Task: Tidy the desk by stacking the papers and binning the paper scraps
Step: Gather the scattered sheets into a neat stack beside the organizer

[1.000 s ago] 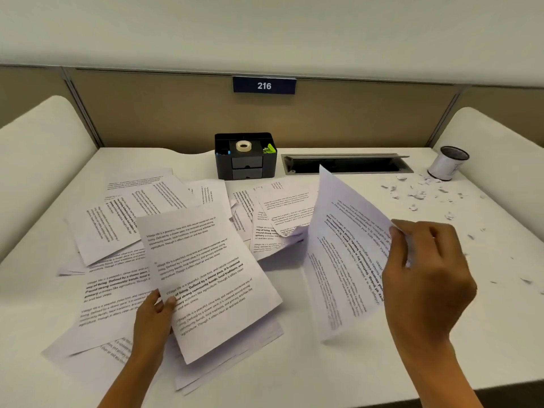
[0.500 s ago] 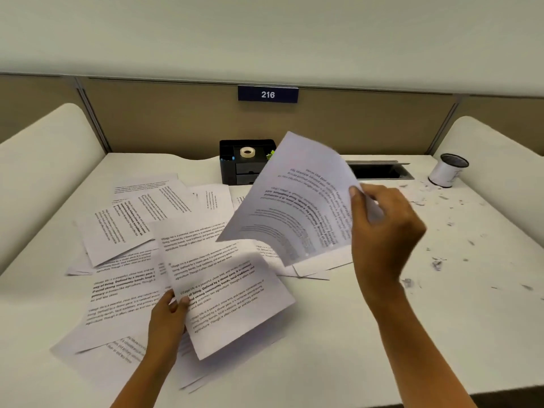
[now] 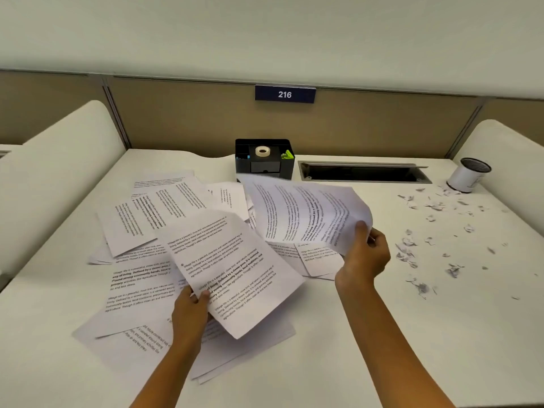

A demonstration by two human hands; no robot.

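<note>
Here, with the left hand (image 3: 191, 304) pinching a flat sheet (image 3: 235, 269) and the right hand's (image 3: 363, 260) fingers (image 3: 374, 240) clamped on a curled sheet (image 3: 303, 213) above the loose papers (image 3: 138, 219) on the bench (image 3: 382, 334), either sheet could slip or crease from such edge-only grips.

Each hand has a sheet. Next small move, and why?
Probably lay the curled sheet that the right hand pinches onto the flat sheet the left hand grips, starting the stack: both are lifted off the scattered papers, side by side.
</note>
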